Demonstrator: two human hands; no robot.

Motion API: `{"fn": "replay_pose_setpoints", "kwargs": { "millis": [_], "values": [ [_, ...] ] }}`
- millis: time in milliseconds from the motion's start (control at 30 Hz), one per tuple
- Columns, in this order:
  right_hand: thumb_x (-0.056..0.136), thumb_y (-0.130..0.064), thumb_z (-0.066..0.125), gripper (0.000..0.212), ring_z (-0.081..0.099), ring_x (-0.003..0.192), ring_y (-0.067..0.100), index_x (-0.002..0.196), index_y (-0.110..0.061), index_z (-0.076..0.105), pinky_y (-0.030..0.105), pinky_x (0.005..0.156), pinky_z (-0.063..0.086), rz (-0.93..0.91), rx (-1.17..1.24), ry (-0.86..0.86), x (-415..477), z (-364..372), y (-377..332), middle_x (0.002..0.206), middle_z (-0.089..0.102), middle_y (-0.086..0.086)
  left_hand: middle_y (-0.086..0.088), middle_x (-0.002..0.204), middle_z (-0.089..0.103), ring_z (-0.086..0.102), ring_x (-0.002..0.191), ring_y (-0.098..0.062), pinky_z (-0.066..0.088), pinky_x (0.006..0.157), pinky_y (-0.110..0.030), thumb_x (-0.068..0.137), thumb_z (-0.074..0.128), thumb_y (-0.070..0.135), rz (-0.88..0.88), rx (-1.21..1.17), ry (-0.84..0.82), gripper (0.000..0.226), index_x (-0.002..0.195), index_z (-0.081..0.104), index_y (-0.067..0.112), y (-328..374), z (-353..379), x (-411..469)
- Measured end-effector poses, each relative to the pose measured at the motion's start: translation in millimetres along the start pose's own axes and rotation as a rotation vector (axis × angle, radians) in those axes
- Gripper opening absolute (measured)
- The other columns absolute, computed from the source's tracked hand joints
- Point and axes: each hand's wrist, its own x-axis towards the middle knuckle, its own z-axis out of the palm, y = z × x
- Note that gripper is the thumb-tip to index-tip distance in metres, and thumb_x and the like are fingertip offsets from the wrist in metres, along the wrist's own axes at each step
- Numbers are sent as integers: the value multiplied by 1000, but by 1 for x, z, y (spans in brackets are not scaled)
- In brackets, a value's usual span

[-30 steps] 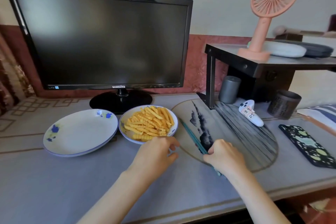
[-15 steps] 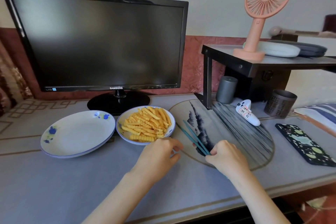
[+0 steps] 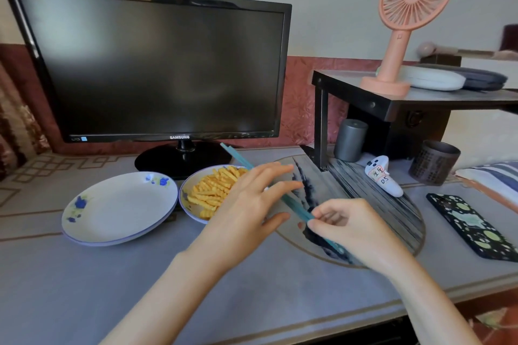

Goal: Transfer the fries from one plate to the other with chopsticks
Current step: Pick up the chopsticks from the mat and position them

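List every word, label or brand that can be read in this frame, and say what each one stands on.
"SAMSUNG": printed on the lower bezel of the monitor.
"DS": handwritten on the label stuck to the white controller.
The characters above "DS" on that label are too blurred to read.
The small marks at the left end of the monitor's lower bezel are too small to read.

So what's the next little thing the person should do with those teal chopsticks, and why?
Probably settle the thin teal chopsticks into a proper eating grip in the right hand. That hand only pinches them near their back end, the open left hand lies across their middle, and their tips point up and away past the crinkle-cut yellow fries, not down at them.
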Motion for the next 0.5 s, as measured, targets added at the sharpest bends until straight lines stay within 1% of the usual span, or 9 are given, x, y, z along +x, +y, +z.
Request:
{"fn": "replay_pose_setpoints", "kwargs": {
  "millis": [67, 133, 200, 233, 300, 333, 400, 467, 500],
  "values": [
    [75, -15, 77, 5, 52, 59, 3, 75, -18, 73, 16, 60, 44, -39, -14, -54, 1, 4, -3, 63, 64, -1, 3, 115, 67, 59, 115, -17, 41, 104, -38, 80, 49, 43, 20, 134, -58, 46, 116, 66, 21, -7, -5, 0],
    [76, -17, 77, 7, 48, 56, 1, 73, -21, 72, 15, 58, 42, -77, -34, -89, 2, 6, -4, 60, 59, -8, 8, 93, 72, 67, 96, -15, 38, 103, -35, 79, 50, 45, -1, 174, -97, 38, 101, 73, 24, -15, -11, -4],
    [75, -19, 78, 8, 49, 56, 2, 72, -24, 72, 18, 59, 43, -108, -50, -120, 3, 8, -6, 62, 60, -7, 11, 84, 72, 67, 83, -13, 41, 86, -25, 79, 56, 42, -94, 83, -165, 28, 92, 74, 26, -15, -20, -8],
    [75, -21, 79, 9, 51, 57, 2, 71, -26, 73, 19, 60, 43, -117, -56, -131, 3, 9, -7, 63, 62, -6, 12, 85, 71, 65, 82, -10, 43, 79, -25, 80, 58, 41, -174, 25, -192, 25, 92, 74, 27, -14, -24, -10],
    [74, -23, 79, 9, 53, 58, 1, 71, -29, 73, 19, 61, 43, -124, -62, -139, 6, 11, -9, 64, 64, -6, 18, 83, 68, 59, 84, -1, 45, 73, -22, 84, 64, 37, -311, -75, -191, 13, 93, 73, 32, -14, -27, -16],
    [74, -24, 79, 8, 54, 58, 2, 71, -29, 73, 20, 61, 43, -120, -39, -138, 7, 10, -10, 65, 65, -4, 21, 78, 66, 58, 83, 2, 45, 72, -21, 84, 68, 33, -359, -133, -182, 6, 89, 72, 35, -15, -28, -19],
    [76, -23, 79, 6, 55, 58, 10, 74, -25, 73, 24, 62, 45, -109, 83, -144, 9, 8, -13, 68, 66, 4, 24, 71, 64, 59, 77, 2, 46, 70, -17, 82, 72, 26, -440, -266, -156, 11, 77, 70, 35, -18, -29, -23],
    [78, -17, 76, 5, 55, 54, 15, 80, -17, 72, 29, 57, 49, -97, 275, -133, 11, 8, -14, 67, 65, 9, 19, 65, 65, 61, 68, 0, 44, 67, -13, 83, 71, 18, -505, -417, -144, 12, 74, 71, 27, -20, -33, -25],
    [77, -16, 76, 8, 54, 52, 17, 83, -14, 71, 29, 53, 49, -85, 388, -125, 11, 9, -14, 65, 63, 11, 16, 65, 66, 61, 64, -1, 44, 65, -12, 83, 71, 15, -528, -491, -139, 12, 74, 71, 22, -20, -35, -26]
  ]
}}
